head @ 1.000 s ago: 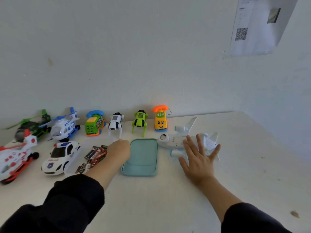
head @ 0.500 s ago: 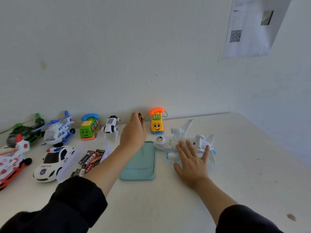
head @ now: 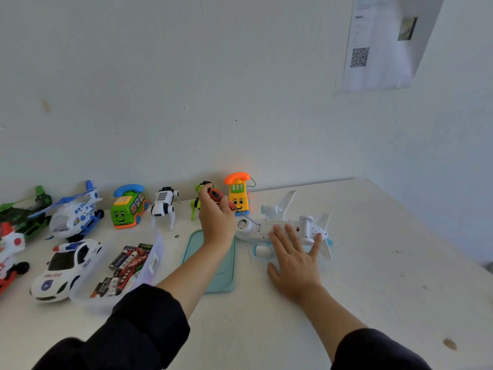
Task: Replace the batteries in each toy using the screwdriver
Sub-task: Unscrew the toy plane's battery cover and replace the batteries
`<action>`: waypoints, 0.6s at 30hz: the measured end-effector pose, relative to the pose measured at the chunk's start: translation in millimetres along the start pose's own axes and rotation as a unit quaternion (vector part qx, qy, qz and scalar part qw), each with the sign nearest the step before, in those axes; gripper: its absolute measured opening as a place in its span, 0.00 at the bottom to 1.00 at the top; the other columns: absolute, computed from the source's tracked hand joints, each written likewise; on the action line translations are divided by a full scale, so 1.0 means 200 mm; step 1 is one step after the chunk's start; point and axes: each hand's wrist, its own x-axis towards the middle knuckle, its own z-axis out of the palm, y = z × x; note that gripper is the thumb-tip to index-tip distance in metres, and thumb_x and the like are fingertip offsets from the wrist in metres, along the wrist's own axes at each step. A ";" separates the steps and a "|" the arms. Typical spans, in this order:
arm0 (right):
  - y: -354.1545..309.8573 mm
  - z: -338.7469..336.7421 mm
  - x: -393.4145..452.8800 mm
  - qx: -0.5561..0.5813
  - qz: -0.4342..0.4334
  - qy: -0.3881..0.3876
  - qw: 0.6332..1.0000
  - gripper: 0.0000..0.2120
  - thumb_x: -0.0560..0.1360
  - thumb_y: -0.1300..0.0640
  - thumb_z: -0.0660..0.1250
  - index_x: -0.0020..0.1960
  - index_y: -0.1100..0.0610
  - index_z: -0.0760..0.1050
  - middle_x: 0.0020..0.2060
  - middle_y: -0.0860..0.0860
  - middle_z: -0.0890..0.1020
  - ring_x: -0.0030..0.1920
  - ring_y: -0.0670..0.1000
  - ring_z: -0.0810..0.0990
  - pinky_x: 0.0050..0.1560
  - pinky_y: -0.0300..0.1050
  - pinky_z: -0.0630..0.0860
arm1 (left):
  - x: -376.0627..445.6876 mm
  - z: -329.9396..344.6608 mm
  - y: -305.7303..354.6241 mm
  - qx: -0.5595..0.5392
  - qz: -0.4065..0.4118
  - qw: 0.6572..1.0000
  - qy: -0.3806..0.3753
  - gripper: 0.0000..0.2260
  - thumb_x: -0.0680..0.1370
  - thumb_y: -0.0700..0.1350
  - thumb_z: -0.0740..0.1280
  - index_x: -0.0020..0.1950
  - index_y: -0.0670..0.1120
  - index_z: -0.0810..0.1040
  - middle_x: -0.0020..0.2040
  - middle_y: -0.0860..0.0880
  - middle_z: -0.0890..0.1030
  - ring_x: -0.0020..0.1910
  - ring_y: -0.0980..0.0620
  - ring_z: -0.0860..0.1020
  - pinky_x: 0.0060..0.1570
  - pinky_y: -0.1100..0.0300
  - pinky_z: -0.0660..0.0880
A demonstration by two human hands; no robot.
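Left hand (head: 216, 222) grips red-handled screwdriver (head: 219, 198), fingers curled round the handle, metal shaft angled down-right with tip on the underside of the white toy airplane (head: 269, 227), near its front end. Right hand (head: 294, 259) lies flat, fingers spread, pressing on the airplane's mid-body and the table (head: 373, 263); thumb on table surface. Airplane lies belly-up, wings out, tail to the right. Teal tray (head: 225, 265) just left of airplane, partly under left forearm. Clear plastic box (head: 153, 263) of batteries (head: 125, 268) left of tray. White police car (head: 64, 268) beside box. Back row along wall, right to left: yellow phone toy (head: 238, 194) with orange handset, green robot dog (head: 197, 202) partly hidden behind left hand, white robot dog (head: 163, 205), green phone bus (head: 128, 206), white-blue helicopter (head: 76, 212), green helicopter (head: 24, 209). Red-white toy (head: 9, 252) at far left edge, cut off. Sheet with QR code (head: 360, 57) on wall upper right. Dark sleeves on both arms.
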 end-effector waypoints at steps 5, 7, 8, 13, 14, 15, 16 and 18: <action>0.00 0.00 0.00 0.004 0.001 -0.007 1.000 0.30 0.67 0.44 0.54 0.65 0.55 0.74 0.66 0.50 0.74 0.68 0.54 0.70 0.65 0.70 0.45 | 0.00 0.03 -0.02 0.004 -0.003 1.000 -0.003 0.15 0.80 0.37 0.59 0.66 0.42 0.65 0.54 0.38 0.79 0.53 0.41 0.78 0.50 0.55 0.76; 0.00 -0.01 0.00 0.006 0.001 -0.009 1.000 0.30 0.67 0.44 0.54 0.65 0.55 0.73 0.66 0.50 0.74 0.68 0.54 0.70 0.65 0.70 0.45 | 0.00 0.03 -0.01 0.004 0.000 1.000 -0.003 0.14 0.79 0.37 0.59 0.65 0.43 0.65 0.53 0.38 0.79 0.52 0.40 0.79 0.51 0.47 0.78; 0.00 -0.01 0.00 0.007 0.001 -0.010 1.000 0.30 0.67 0.44 0.54 0.65 0.54 0.73 0.66 0.50 0.74 0.68 0.54 0.70 0.65 0.70 0.46 | 0.00 0.04 -0.02 0.006 0.001 1.000 -0.001 0.14 0.79 0.37 0.59 0.65 0.43 0.65 0.53 0.38 0.79 0.51 0.40 0.79 0.50 0.46 0.78; 0.00 0.00 0.00 0.006 0.003 -0.015 1.000 0.30 0.68 0.44 0.54 0.65 0.54 0.73 0.66 0.50 0.74 0.68 0.54 0.69 0.65 0.69 0.46 | -0.01 0.04 -0.02 0.009 0.013 1.000 -0.003 0.14 0.79 0.37 0.60 0.64 0.43 0.65 0.51 0.38 0.79 0.50 0.41 0.79 0.50 0.47 0.77; 0.00 -0.01 0.00 0.005 0.003 -0.016 1.000 0.30 0.68 0.44 0.53 0.65 0.54 0.73 0.66 0.50 0.74 0.68 0.54 0.69 0.65 0.70 0.47 | -0.01 0.04 -0.03 0.008 0.014 1.000 -0.004 0.14 0.79 0.37 0.60 0.64 0.43 0.65 0.50 0.38 0.80 0.49 0.41 0.79 0.50 0.47 0.77; 0.00 0.00 0.00 0.006 0.003 -0.016 1.000 0.30 0.68 0.44 0.53 0.65 0.54 0.74 0.66 0.50 0.74 0.68 0.54 0.69 0.65 0.70 0.47 | -0.01 0.04 -0.03 0.009 0.015 1.000 -0.003 0.14 0.79 0.37 0.60 0.64 0.43 0.65 0.50 0.38 0.80 0.49 0.41 0.79 0.50 0.47 0.77; 0.00 0.00 0.00 0.006 0.004 -0.017 1.000 0.30 0.68 0.44 0.53 0.65 0.54 0.74 0.66 0.50 0.74 0.68 0.54 0.69 0.64 0.70 0.48 | -0.01 0.04 -0.03 0.011 0.017 1.000 -0.001 0.14 0.79 0.37 0.60 0.64 0.43 0.66 0.50 0.38 0.80 0.49 0.42 0.79 0.50 0.48 0.77; 0.00 -0.01 0.00 0.006 0.004 -0.017 1.000 0.30 0.68 0.43 0.53 0.65 0.54 0.74 0.66 0.50 0.74 0.68 0.54 0.69 0.64 0.70 0.48 | -0.01 0.05 -0.03 0.012 0.020 1.000 0.002 0.14 0.79 0.37 0.60 0.64 0.42 0.66 0.50 0.39 0.80 0.48 0.43 0.79 0.49 0.51 0.77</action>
